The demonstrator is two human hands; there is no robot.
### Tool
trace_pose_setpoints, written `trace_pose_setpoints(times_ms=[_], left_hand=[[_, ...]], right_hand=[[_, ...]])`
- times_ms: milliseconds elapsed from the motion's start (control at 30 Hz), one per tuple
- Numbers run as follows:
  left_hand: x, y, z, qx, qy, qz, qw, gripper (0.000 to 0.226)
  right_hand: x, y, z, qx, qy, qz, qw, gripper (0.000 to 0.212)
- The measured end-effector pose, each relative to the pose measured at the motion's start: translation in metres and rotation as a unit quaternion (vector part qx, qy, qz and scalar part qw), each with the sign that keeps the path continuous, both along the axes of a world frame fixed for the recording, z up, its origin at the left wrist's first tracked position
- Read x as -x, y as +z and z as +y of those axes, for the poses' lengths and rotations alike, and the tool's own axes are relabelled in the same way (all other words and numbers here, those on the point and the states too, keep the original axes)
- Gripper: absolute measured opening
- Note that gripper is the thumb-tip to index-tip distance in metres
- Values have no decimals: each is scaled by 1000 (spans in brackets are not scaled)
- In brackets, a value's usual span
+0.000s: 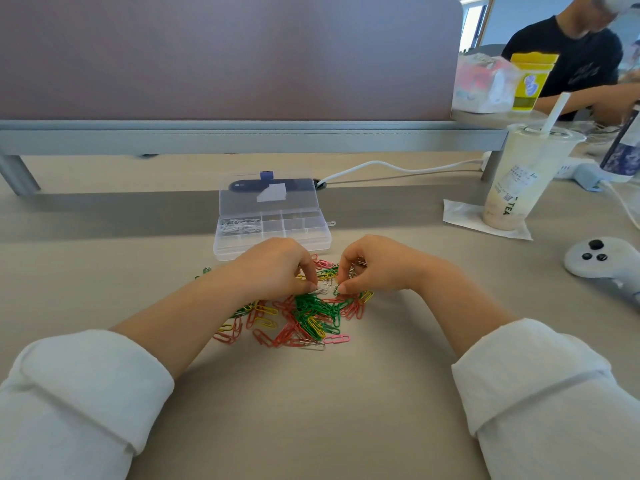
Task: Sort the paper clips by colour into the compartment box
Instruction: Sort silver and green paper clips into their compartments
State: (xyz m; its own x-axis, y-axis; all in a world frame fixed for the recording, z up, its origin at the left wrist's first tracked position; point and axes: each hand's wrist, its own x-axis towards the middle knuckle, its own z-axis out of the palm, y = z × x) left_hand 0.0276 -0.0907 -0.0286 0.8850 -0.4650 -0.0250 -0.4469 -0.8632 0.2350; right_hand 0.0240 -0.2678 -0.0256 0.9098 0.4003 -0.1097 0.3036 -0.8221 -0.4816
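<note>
Beige desk [311,410]: clear compartment box [227,249] open, white clips [240,226] in its left cell. The mixed-colour paper clip pile [304,317] lies just in front of it. Left hand [277,268] pinches a pale clip [321,291] at the pile's far edge; right hand [375,268] is curled, tips pinched close beside, hold unclear.

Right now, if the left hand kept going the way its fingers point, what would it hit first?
Probably the pale clip by the left hand's fingertips, in the pile; then the table.
</note>
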Motion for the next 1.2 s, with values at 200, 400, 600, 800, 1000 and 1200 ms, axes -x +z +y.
trace_pose_setpoints(times_ms=[200, 400, 600, 800, 1000, 1200], left_hand=[[-2, -3, 1, -13, 7, 18, 1000, 16], [-5, 3, 9, 30, 43, 69, 996, 16], [-9, 7, 18, 13, 57, 91, 994, 20], [-10, 7, 23, 41, 66, 88, 993, 23], [-13, 2, 29, 97, 63, 102, 988, 17], [-15, 2, 34, 130, 63, 89, 985, 18]], right_hand=[[-1, -1, 3, 55, 13, 2, 998, 13], [-1, 2, 11, 27, 6, 10, 1000, 13], [0, 0, 31, 20, 13, 36, 999, 24], [-4, 0, 33, 57, -6, 5, 998, 15], [0, 0, 32, 73, 6, -19, 997, 16], [0, 1, 38, 132, 32, 25, 990, 25]])
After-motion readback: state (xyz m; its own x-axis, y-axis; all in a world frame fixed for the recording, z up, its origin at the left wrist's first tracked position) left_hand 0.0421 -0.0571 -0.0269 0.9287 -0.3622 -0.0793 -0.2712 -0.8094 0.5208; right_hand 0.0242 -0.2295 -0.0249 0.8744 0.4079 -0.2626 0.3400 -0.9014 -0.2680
